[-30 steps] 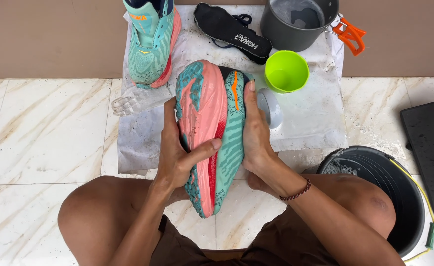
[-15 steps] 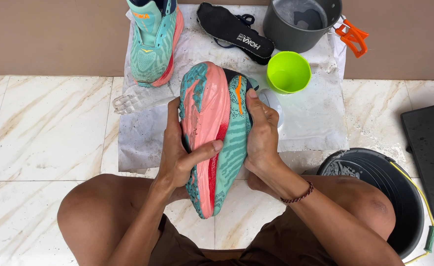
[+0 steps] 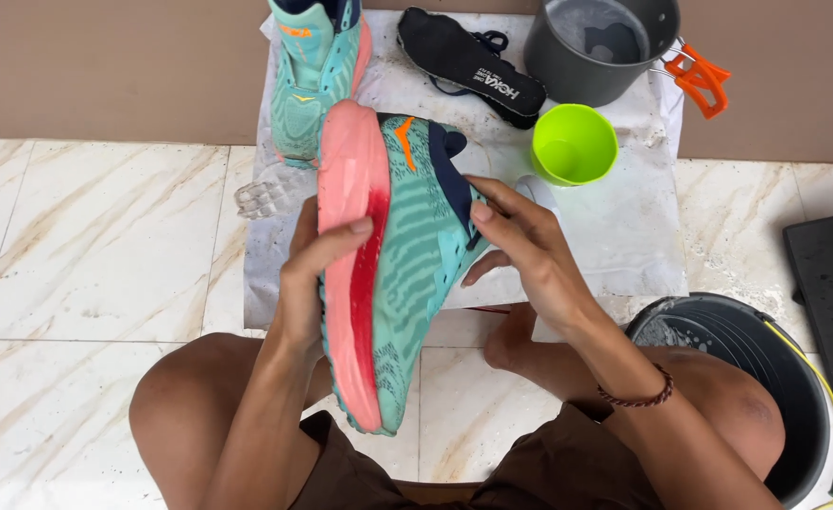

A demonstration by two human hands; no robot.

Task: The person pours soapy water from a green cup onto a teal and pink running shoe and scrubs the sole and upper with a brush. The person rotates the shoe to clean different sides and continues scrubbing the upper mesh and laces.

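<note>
I hold a teal running shoe with a pink sole, turned on its side so the sole faces left. My left hand grips the pink sole, thumb over its edge. My right hand holds the upper by the dark collar, fingers spread across the teal mesh. A second teal shoe stands upright at the back left on a white cloth. A black insole with laces lies behind.
A lime green cup and a grey pot with orange handles stand on the cloth. A dark bucket sits by my right knee. A clear plastic bottle lies left, a black mat right.
The shoe has been rotated in my hands: the sole now faces left and the teal upper shows. My right hand moved from the side onto the collar.
</note>
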